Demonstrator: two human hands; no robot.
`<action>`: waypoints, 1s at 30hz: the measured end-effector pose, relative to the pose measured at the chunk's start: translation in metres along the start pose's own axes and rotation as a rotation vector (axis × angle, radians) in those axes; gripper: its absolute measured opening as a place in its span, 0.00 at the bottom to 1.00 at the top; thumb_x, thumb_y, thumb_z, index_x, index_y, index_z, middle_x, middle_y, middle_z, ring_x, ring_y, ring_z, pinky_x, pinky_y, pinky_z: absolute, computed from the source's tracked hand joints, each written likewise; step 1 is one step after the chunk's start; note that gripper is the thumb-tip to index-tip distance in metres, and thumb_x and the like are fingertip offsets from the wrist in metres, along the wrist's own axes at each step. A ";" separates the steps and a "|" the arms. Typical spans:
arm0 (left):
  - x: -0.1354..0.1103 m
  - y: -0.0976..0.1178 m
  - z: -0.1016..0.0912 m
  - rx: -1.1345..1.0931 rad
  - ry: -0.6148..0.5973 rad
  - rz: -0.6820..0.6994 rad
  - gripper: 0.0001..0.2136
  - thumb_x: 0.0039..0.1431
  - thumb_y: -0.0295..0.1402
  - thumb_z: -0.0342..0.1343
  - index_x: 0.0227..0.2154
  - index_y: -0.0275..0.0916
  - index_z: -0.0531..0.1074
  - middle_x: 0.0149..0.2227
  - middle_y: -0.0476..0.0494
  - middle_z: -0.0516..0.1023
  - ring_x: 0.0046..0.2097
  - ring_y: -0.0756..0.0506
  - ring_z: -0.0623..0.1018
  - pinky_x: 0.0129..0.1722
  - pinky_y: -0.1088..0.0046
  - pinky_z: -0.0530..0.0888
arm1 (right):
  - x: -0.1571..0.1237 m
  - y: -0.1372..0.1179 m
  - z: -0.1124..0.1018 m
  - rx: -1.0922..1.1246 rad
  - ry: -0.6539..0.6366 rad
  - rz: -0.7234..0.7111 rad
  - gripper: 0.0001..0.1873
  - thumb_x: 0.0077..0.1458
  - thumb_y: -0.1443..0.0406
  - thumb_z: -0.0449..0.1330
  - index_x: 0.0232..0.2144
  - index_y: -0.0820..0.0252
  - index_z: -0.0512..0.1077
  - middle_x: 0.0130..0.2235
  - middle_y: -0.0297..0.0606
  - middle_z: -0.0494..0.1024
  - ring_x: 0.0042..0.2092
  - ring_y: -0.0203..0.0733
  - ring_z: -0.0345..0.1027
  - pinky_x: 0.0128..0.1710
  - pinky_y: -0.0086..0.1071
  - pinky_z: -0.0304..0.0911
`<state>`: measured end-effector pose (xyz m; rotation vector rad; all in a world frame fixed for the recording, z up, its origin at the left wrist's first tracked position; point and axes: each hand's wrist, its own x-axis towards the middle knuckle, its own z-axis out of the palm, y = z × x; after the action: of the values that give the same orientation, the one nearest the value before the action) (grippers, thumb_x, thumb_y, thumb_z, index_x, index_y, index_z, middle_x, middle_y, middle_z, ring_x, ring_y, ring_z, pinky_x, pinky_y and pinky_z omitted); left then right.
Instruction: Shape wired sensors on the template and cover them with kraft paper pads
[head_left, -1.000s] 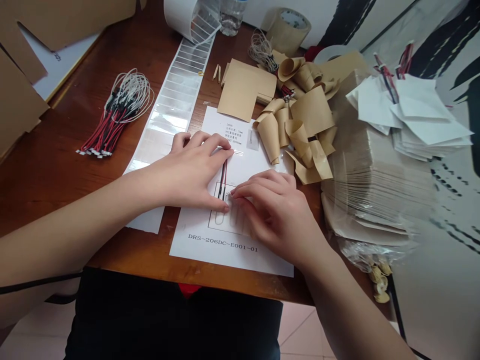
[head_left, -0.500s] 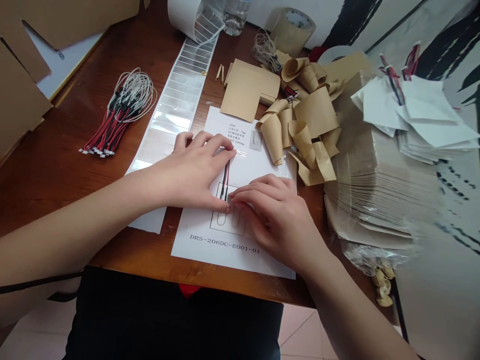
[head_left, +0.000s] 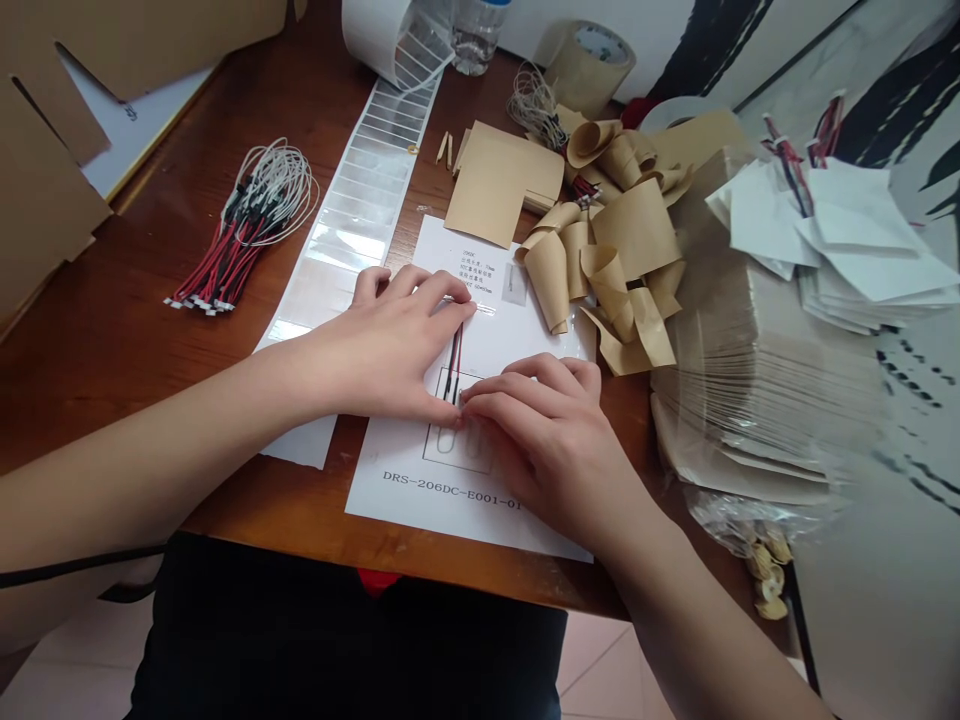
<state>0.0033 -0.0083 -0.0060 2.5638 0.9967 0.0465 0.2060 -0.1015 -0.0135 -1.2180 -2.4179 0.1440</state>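
Note:
A printed sheet (head_left: 405,480) with a boxed loop diagram lies on the table under both hands. A thin cable with black and red wires (head_left: 458,352) runs along the sheet into the box. Spread over it is my left hand (head_left: 401,345), its index fingertip down at the cable's upper end and its thumb by the dark sleeves lower down. My right hand (head_left: 544,425) has its fingers bunched at the cable's lower part, thumb and index tips close together beside my left thumb. The fingers partly hide the cable's lower end.
A bundle of red, black and white cables (head_left: 244,225) lies left. Behind the hands run a label strip (head_left: 349,215) and a stack of brown paper (head_left: 487,185). Curled brown papers (head_left: 546,280) and a bagged stack of sheets (head_left: 739,330) crowd the right side.
The view has shifted very slightly. Both hands stay at nearly the same spots on the cable and sheet.

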 end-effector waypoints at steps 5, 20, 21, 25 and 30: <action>-0.001 0.001 -0.001 -0.017 0.002 0.002 0.42 0.54 0.58 0.57 0.66 0.36 0.65 0.69 0.29 0.61 0.68 0.26 0.58 0.65 0.45 0.50 | 0.000 -0.001 -0.002 -0.008 -0.008 -0.013 0.09 0.65 0.75 0.58 0.39 0.56 0.74 0.44 0.34 0.86 0.43 0.45 0.69 0.45 0.44 0.57; -0.001 0.000 0.002 -0.026 0.022 0.012 0.41 0.53 0.57 0.58 0.65 0.37 0.66 0.69 0.30 0.61 0.68 0.26 0.57 0.66 0.44 0.49 | 0.000 -0.005 -0.003 0.000 0.038 0.025 0.10 0.65 0.75 0.57 0.40 0.56 0.73 0.39 0.35 0.85 0.39 0.43 0.70 0.41 0.40 0.61; -0.001 0.000 0.002 -0.024 0.022 0.011 0.40 0.54 0.57 0.58 0.65 0.37 0.66 0.70 0.30 0.61 0.69 0.26 0.57 0.66 0.44 0.49 | 0.000 -0.005 -0.003 0.009 0.037 0.022 0.10 0.65 0.76 0.57 0.41 0.56 0.73 0.39 0.35 0.85 0.39 0.43 0.71 0.41 0.39 0.61; -0.001 0.000 0.001 -0.015 0.020 0.010 0.39 0.54 0.57 0.58 0.64 0.38 0.66 0.70 0.31 0.61 0.69 0.27 0.57 0.66 0.44 0.49 | -0.001 -0.004 -0.002 0.015 0.019 0.030 0.10 0.66 0.75 0.56 0.41 0.55 0.73 0.40 0.35 0.86 0.39 0.43 0.71 0.41 0.40 0.61; -0.002 0.001 0.000 -0.011 0.012 0.003 0.39 0.54 0.56 0.57 0.64 0.37 0.66 0.70 0.30 0.61 0.69 0.27 0.57 0.66 0.45 0.49 | 0.000 -0.005 -0.002 -0.001 -0.001 0.009 0.09 0.66 0.74 0.58 0.40 0.55 0.73 0.41 0.35 0.86 0.39 0.43 0.70 0.41 0.41 0.60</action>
<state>0.0025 -0.0100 -0.0058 2.5577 0.9943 0.0687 0.2037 -0.1051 -0.0101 -1.2292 -2.4138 0.1457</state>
